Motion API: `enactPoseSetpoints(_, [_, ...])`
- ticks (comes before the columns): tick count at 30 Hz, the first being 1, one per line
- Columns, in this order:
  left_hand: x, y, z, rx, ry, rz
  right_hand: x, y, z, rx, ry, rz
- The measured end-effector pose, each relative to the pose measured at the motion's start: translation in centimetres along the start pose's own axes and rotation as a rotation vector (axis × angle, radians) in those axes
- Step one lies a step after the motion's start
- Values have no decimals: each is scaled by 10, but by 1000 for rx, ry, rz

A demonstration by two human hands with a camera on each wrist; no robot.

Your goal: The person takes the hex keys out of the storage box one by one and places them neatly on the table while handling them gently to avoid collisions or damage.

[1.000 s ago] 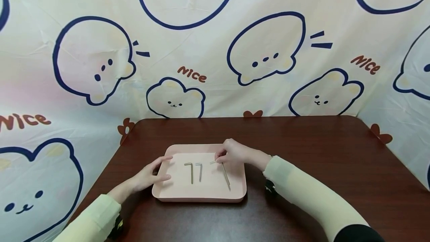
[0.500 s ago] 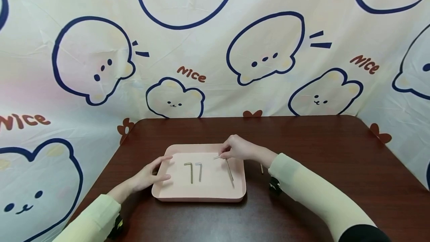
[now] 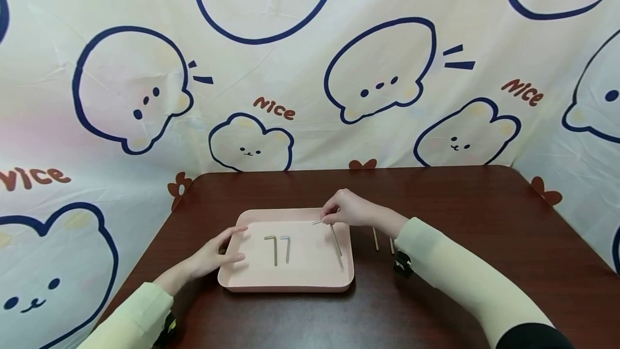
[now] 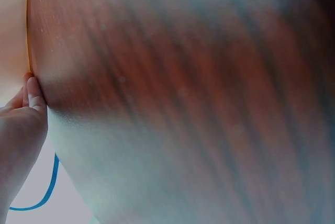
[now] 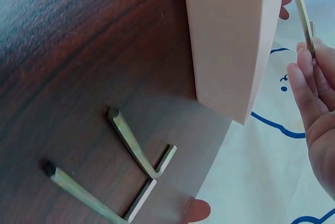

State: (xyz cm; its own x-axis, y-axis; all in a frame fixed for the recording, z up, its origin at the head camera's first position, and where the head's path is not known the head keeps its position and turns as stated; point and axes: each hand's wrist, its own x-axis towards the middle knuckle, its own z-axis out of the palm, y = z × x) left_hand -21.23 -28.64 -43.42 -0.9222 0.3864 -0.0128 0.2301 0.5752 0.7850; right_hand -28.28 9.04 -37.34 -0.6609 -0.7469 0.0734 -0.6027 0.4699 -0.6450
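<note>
L-key (image 3: pixel 336 239) shifted rightward, hanging from right hand (image 3: pixel 350 210)

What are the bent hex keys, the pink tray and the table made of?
Hex keys: probably metal, because they have a shiny, partly yellowish surface.
Pink tray: looks like plastic, smooth and fairly matte, one even colour.
Table: glossy wood or a wood-look surface; it shows dark grain streaks and reflects light.

"Nice" lettering (image 3: pixel 274 108), three times, on backdrop cloth (image 3: pixel 312 141).
</note>
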Motion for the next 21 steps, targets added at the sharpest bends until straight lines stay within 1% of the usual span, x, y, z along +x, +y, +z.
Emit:
enactPoseSetpoints(2, [0, 0, 0, -4, 1, -2, -2, 0, -3, -5, 4, 14])
enactPoseSetpoints(8, [0, 1, 0, -10, 1, -10, -12, -1, -13, 14, 26, 93])
enactPoseSetpoints(15, [1, 0, 0, -8, -1, -3, -23, 7, -25, 10, 53, 65])
enactPoseSetpoints(21, [1, 1, 0, -7, 1, -10, -31, 13, -32, 10, 62, 83])
